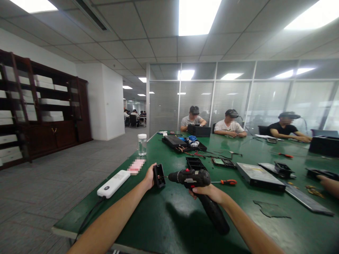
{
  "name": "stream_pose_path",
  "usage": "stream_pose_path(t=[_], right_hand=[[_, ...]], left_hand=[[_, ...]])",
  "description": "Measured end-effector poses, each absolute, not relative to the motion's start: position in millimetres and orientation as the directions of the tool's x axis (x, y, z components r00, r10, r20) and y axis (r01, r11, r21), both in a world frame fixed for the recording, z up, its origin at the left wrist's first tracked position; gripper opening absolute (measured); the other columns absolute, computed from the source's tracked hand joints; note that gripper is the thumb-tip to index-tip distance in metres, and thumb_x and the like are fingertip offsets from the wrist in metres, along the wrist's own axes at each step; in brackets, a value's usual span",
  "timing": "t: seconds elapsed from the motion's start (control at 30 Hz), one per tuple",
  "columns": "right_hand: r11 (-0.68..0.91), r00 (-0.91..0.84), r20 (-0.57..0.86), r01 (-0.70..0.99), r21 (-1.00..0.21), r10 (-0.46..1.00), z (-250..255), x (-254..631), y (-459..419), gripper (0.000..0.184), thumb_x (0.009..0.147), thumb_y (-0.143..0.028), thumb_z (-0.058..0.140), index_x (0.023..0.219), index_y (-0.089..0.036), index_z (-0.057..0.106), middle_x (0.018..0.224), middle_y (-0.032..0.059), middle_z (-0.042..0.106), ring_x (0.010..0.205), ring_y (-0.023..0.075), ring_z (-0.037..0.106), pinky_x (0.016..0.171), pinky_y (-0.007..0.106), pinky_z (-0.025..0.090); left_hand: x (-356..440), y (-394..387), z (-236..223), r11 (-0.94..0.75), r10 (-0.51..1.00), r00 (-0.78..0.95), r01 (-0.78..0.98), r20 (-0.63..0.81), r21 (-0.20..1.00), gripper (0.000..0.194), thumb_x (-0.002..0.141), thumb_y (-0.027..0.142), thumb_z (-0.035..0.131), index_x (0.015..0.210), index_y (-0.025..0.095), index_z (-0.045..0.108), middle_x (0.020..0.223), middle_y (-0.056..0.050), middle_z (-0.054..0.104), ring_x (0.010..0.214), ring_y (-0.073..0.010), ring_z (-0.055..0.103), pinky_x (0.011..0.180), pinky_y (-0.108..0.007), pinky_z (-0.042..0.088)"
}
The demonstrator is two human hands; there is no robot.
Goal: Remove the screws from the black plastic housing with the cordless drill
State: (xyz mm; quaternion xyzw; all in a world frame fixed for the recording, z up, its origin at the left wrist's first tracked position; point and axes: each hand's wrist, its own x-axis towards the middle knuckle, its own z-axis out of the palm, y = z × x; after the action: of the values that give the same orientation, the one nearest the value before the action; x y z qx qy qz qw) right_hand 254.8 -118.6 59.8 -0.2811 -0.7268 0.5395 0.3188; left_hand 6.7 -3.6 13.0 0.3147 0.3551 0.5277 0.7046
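Observation:
My right hand [206, 192] is wrapped round the grip of a black cordless drill [189, 177], which points left above the green table. The thin bit of the drill reaches toward a small black box-shaped part [159, 176]; whether the tip touches it I cannot tell. That part is held on edge by my left hand [150, 175], with its open side turned toward the drill and some reddish bits visible inside. Behind the drill lies another black compartmented part [195, 164]. An orange-handled screwdriver [228, 182] rests just right of the drill.
A white power bank [113, 184] with a cable and a clear bottle [142, 145] stand along the table's left edge. Right lie an optical drive [260, 177], a circuit board unit [222, 162] and a dark flat shard [271, 209]. Several people sit across; a person's hand [328, 184] reaches in at right.

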Motion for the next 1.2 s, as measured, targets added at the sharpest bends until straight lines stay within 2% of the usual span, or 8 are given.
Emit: stream_pose_path(t=[0.53,1.2], right_hand=[[0.269,-0.649,0.18,0.039,-0.962,0.739,57.7,255.2,-116.2,0.027,0.067,-0.025,0.049,0.088,-0.008,0.051,0.068,0.0043,0.048,0.061,0.0114,0.046,0.06,0.028,0.039],[0.26,-0.65,0.174,0.038,-0.965,0.74,58.7,254.9,-117.9,0.02,0.067,-0.024,0.049,0.079,-0.008,0.052,0.069,0.0048,0.05,0.062,0.0121,0.047,0.061,0.029,0.039]], left_hand=[[5.9,-0.6,10.3,0.233,0.969,0.196,-0.517,-0.152,0.823,0.032,0.062,0.045,0.043,0.059,0.014,0.047,0.047,-0.001,0.047,0.039,-0.0116,0.046,0.044,-0.025,0.038],[4.1,5.4,4.0,0.228,0.97,0.195,-0.502,-0.147,0.835,0.033,0.061,0.047,0.043,0.061,0.014,0.048,0.048,-0.001,0.048,0.039,-0.0116,0.045,0.044,-0.026,0.037]])
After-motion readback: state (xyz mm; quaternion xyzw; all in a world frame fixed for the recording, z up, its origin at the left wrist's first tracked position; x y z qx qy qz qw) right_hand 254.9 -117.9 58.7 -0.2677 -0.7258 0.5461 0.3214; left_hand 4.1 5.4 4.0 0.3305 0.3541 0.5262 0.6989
